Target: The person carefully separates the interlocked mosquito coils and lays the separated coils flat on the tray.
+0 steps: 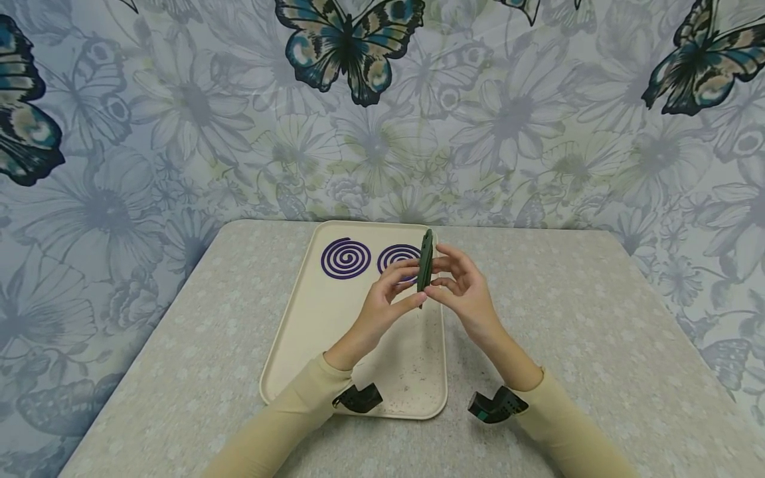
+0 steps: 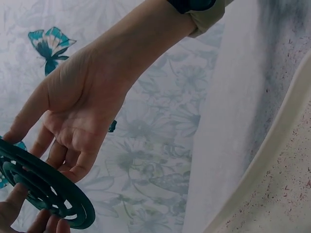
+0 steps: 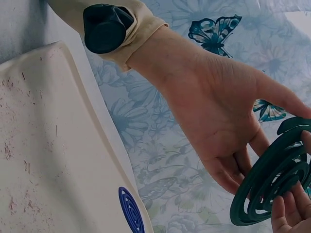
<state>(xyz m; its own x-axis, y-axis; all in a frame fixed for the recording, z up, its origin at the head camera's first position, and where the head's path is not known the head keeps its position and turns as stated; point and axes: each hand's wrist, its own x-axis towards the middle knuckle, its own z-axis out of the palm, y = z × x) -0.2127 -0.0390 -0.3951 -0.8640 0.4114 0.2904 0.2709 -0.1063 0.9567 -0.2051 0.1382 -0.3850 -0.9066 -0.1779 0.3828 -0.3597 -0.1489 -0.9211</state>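
Note:
Held up on edge between both hands is a dark green mosquito coil (image 1: 425, 259), above the right side of the tray. My left hand (image 1: 379, 305) pinches it from the left, thumb at the lower edge and fingers along the face. From the other side my right hand (image 1: 469, 302) grips it, its thumb near the left thumb. In the right wrist view the green coil (image 3: 241, 204) shows open, spiral windings with fingertips against them. Two purple spiral coils (image 1: 346, 257) lie flat at the tray's far end, the right one partly hidden behind the left hand.
A cream rectangular tray (image 1: 323, 332) with a raised rim sits on the grey patterned table (image 1: 538, 285). Dark reddish crumbs (image 1: 412, 382) are scattered over its near right part. Behind the table rises a wall (image 1: 508, 133) printed with butterflies and flowers.

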